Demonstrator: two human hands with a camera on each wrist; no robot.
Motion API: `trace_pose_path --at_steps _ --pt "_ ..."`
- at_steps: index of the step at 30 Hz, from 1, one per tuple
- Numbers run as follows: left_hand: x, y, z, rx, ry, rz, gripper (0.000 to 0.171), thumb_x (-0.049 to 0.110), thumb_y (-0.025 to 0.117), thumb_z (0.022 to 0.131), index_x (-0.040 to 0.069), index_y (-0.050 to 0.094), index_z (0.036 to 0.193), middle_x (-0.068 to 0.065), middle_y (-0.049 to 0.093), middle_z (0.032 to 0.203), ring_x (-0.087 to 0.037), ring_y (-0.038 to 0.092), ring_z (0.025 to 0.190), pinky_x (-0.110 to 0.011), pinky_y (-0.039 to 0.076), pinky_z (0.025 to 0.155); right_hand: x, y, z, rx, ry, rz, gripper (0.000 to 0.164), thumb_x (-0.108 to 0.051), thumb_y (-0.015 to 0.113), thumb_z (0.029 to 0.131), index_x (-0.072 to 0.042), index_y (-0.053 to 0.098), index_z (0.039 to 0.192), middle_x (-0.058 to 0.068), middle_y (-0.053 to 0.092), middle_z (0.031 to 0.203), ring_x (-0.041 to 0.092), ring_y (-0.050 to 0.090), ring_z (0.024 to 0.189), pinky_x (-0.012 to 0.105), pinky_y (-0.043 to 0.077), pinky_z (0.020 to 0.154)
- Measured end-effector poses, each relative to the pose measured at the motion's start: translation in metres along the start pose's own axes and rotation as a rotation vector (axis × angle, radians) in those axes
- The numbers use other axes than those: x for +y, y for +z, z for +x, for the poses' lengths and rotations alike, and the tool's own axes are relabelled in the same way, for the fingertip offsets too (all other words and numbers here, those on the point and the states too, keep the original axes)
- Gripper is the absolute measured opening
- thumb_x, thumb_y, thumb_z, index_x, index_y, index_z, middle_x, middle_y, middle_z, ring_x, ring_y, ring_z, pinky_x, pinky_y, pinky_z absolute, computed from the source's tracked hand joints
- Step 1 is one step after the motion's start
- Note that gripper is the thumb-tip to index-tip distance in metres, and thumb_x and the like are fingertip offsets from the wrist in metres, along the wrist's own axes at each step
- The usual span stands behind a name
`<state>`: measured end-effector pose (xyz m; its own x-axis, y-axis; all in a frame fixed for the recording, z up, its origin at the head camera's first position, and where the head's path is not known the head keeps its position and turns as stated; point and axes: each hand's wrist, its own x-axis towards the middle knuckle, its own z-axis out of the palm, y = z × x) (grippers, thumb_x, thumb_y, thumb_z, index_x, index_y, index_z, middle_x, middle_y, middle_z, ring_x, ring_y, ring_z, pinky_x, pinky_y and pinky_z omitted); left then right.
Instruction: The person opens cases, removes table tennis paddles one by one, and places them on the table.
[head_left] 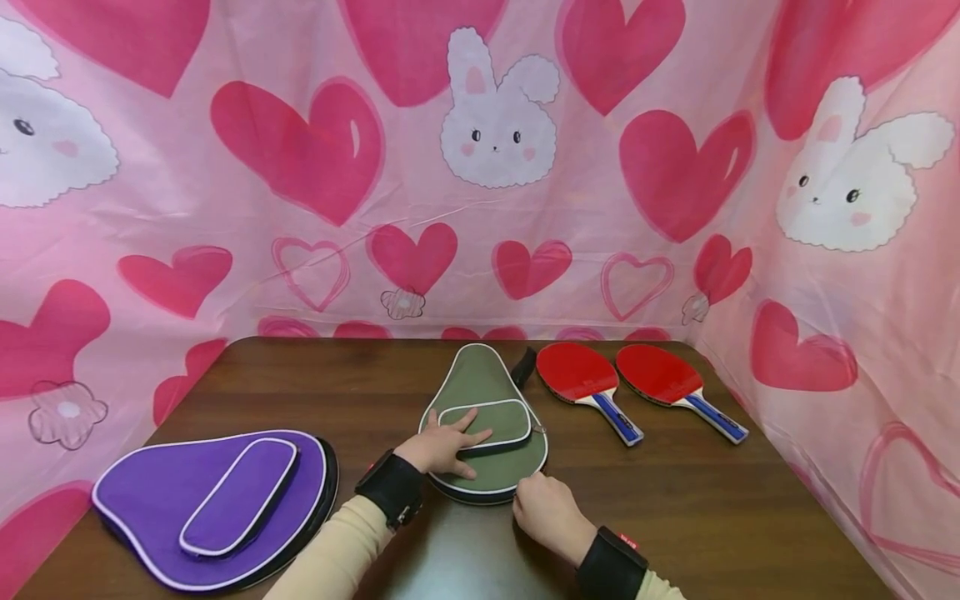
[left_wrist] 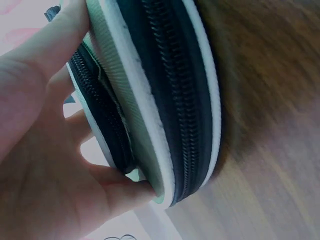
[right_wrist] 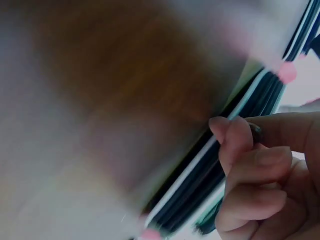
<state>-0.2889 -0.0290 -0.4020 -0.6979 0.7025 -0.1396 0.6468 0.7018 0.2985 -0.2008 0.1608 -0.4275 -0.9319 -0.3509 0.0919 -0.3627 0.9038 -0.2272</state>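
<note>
A green table tennis paddle case (head_left: 480,375) with white piping lies flat at the table's middle, its narrow end away from me. My left hand (head_left: 438,446) rests on the case with fingers spread, partly over the raised front pocket (head_left: 502,421). In the left wrist view the black zipper (left_wrist: 175,90) runs round the case's side, its teeth meeting along the part that shows. At the near right edge my right hand (head_left: 551,508) has curled fingers. It pinches a small dark zipper pull (right_wrist: 256,132), mostly hidden between thumb and forefinger.
A purple paddle case (head_left: 165,492) with its own pocket lies at the front left. Two red paddles with blue handles, a nearer-left paddle (head_left: 577,371) and a right paddle (head_left: 660,375), lie at the back right. A black strap (head_left: 523,367) sticks out beside the green case. A pink curtain (head_left: 315,200) hangs behind.
</note>
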Motion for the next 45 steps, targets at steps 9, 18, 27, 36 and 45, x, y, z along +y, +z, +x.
trace_pose_path --at_steps 9,18,27,36,45 --pt "-0.003 0.001 0.002 -0.011 -0.010 -0.012 0.068 0.031 0.077 0.082 0.014 0.051 0.143 -0.020 0.032 0.153 -0.036 0.054 0.122 -0.066 0.012 0.107 -0.009 0.003 0.005 -0.038 -0.004 0.076 0.025 -0.008 0.067 0.081 -0.009 0.059 0.057 -0.004 0.048 0.051 0.012 0.047 0.045 0.030 0.039 0.044" --pt "-0.013 -0.001 -0.001 0.074 0.083 0.087 0.054 0.024 0.079 0.081 0.009 0.063 0.130 -0.018 0.050 0.141 -0.033 0.057 0.117 -0.046 0.044 0.096 0.005 -0.004 0.005 -0.020 0.063 0.116 0.035 -0.007 0.066 0.080 -0.012 0.049 0.050 -0.007 0.040 0.049 0.011 0.038 0.046 0.030 0.033 0.044" --pt "0.000 -0.001 -0.013 0.157 0.116 0.285 0.041 0.021 0.081 0.075 0.010 0.073 0.114 -0.017 0.066 0.118 -0.031 0.066 0.091 -0.039 0.053 0.076 0.041 -0.011 0.022 -0.008 0.223 0.084 0.029 -0.008 0.065 0.087 -0.008 0.056 0.059 0.000 0.046 0.056 0.016 0.043 0.053 0.031 0.038 0.050" --pt "0.022 0.001 -0.019 0.198 0.186 0.300 0.036 0.020 0.081 0.070 0.015 0.076 0.106 -0.017 0.070 0.103 -0.027 0.066 0.075 -0.036 0.052 0.065 0.058 -0.014 0.040 0.016 0.279 0.022 0.019 -0.007 0.066 0.087 0.003 0.065 0.071 0.011 0.061 0.066 0.030 0.062 0.063 0.044 0.052 0.058" --pt "0.009 -0.003 -0.008 0.205 0.043 0.289 0.045 0.028 0.084 0.076 0.016 0.070 0.117 -0.009 0.066 0.112 -0.033 0.060 0.094 -0.043 0.051 0.071 0.062 -0.010 0.039 -0.016 0.305 0.075 0.021 -0.003 0.061 0.088 -0.001 0.062 0.067 0.007 0.057 0.063 0.023 0.056 0.059 0.038 0.045 0.055"
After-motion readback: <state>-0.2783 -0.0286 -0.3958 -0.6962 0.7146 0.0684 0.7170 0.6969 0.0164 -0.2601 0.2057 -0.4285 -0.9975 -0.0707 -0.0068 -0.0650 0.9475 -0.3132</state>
